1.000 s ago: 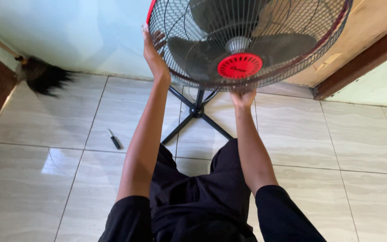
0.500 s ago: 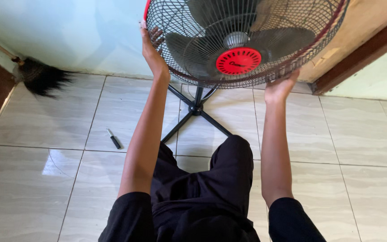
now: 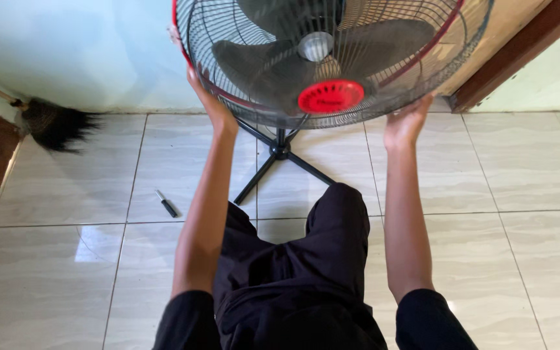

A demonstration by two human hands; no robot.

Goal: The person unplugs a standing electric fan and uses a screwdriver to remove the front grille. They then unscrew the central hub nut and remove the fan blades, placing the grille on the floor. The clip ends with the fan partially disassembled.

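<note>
A standing fan with a black wire front grille (image 3: 241, 97) and a round red centre cap (image 3: 330, 96) fills the top of the head view. Dark blades show behind the wires. My left hand (image 3: 207, 97) grips the grille's lower left rim. My right hand (image 3: 408, 120) presses against the lower right rim, fingers up along the wires. The grille's front half looks tilted forward off the rear cage. The fan's black cross-shaped base (image 3: 280, 159) stands on the tiled floor between my arms.
A small black-handled screwdriver (image 3: 165, 203) lies on the tiles left of my left arm. A dark broom head (image 3: 53, 124) rests against the pale wall at the left. A wooden door frame (image 3: 520, 52) runs along the upper right.
My right hand slid from the grille's bottom centre to its lower right rim. My left hand moved lower on the left rim, and the grille tipped forward with the red cap lower.
</note>
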